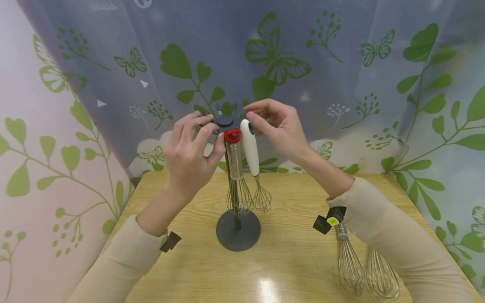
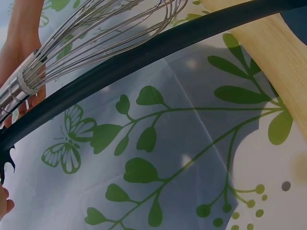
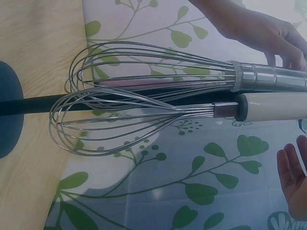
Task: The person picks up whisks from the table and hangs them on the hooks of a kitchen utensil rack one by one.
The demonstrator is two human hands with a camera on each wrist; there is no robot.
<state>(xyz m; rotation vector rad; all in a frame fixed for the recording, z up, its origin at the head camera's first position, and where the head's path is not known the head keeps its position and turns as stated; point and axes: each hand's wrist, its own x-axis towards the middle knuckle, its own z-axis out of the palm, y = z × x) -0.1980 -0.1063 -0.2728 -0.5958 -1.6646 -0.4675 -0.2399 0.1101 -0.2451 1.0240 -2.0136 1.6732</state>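
Observation:
A whisk with a red end cap and steel handle [image 1: 235,160] hangs upright at a dark stand [image 1: 238,237]. Beside it hangs a smaller white-handled whisk [image 1: 250,149], wires downward. My left hand [image 1: 191,147] is at the stand's top, its thumb right at the red cap and its fingertips at the dark hook part [image 1: 224,121]. At the upper end of the white handle is my right hand [image 1: 282,126], thumb and index fingertips close over it. In the right wrist view the right hand [image 3: 295,187] shows its fingers apart from the white handle.
Two more wire whisks, one nearer [image 1: 350,263] and one farther right [image 1: 380,273], lie on the wooden table [image 1: 182,273], partly under my right forearm. A printed leaf-and-butterfly curtain [image 1: 303,75] stands close behind the stand.

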